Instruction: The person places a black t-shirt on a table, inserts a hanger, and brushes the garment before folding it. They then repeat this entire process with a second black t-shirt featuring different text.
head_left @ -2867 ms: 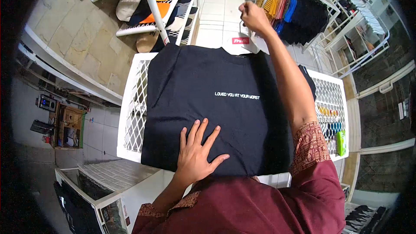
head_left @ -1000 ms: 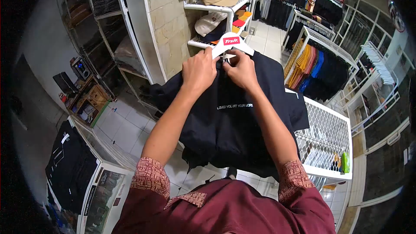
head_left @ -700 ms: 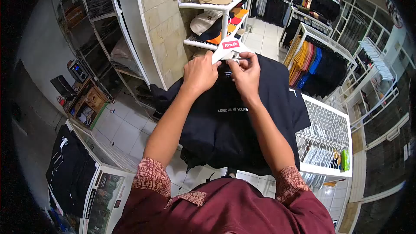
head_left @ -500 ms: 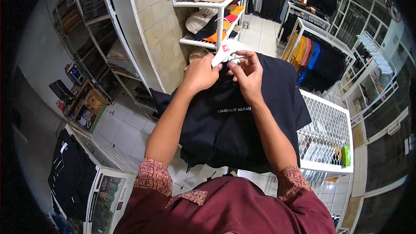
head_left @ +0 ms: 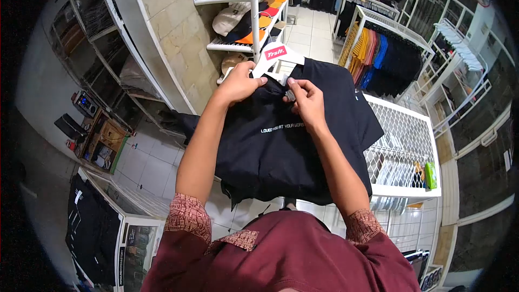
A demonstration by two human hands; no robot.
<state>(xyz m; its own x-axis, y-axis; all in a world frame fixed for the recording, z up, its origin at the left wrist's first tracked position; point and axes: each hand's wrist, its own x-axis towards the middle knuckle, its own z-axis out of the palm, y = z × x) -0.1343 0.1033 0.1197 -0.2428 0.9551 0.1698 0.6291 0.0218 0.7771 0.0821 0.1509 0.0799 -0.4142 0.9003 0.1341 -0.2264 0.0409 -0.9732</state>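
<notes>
A black T-shirt (head_left: pixel 259 154) with small white lettering across it hangs spread out before me on a white hanger (head_left: pixel 293 55). On the hanger's middle is a red label (head_left: pixel 275 52) with white letters. My left hand (head_left: pixel 238 85) is closed on the hanger's left side, thumb by the shirt's collar. My right hand (head_left: pixel 309 103) pinches a small whitish tag (head_left: pixel 290 95) at the neck opening. The fingers partly hide the tag, so its print cannot be read.
White shelves (head_left: pixel 254 0) with caps stand just beyond the hanger. A clothes rack (head_left: pixel 384 57) with coloured shirts is at the back right. To the right sits a low white mesh-topped case (head_left: pixel 397 124), with a green packet (head_left: pixel 430 176) on it. Folded black garments (head_left: pixel 92 227) lie at lower left.
The hanger has turned so its red label faces me fully. My left hand has shifted slightly left, and my right hand is lower, now with the whitish tag in its fingertips.
</notes>
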